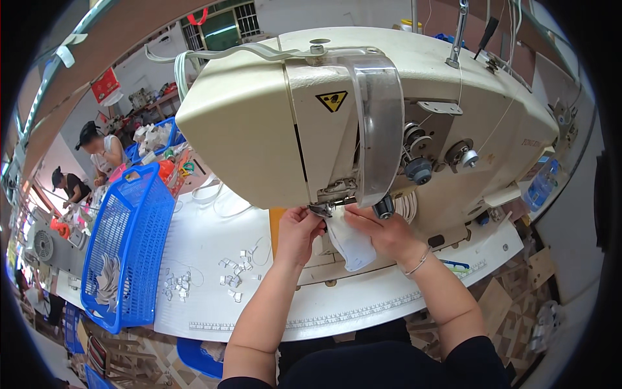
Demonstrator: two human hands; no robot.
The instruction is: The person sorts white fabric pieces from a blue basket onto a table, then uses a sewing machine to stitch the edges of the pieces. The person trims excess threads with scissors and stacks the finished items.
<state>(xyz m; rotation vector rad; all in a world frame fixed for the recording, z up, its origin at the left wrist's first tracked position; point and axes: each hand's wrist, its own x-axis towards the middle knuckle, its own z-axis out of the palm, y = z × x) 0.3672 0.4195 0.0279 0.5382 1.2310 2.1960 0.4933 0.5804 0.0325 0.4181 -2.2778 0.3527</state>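
At a cream sewing machine (236, 136), a white fabric piece (353, 245) with a rounded lower end hangs toward me from beneath the presser foot (321, 209). My left hand (300, 232) is pinched closed just left of the foot, its fingertips hiding whatever they hold. On the other side, my right hand (387, 235) grips the fabric's right edge, fingers reaching toward the needle area. A bracelet circles that wrist. Small white folded tags (236, 269) lie scattered on the white table left of my left forearm.
A tall blue plastic basket (133, 243) with pale pieces inside stands at the left. A ruler strip (304, 322) runs along the table's front edge. Green-blue thread snips (455, 266) lie at right, a water bottle (543, 185) beyond. Two people work at far left.
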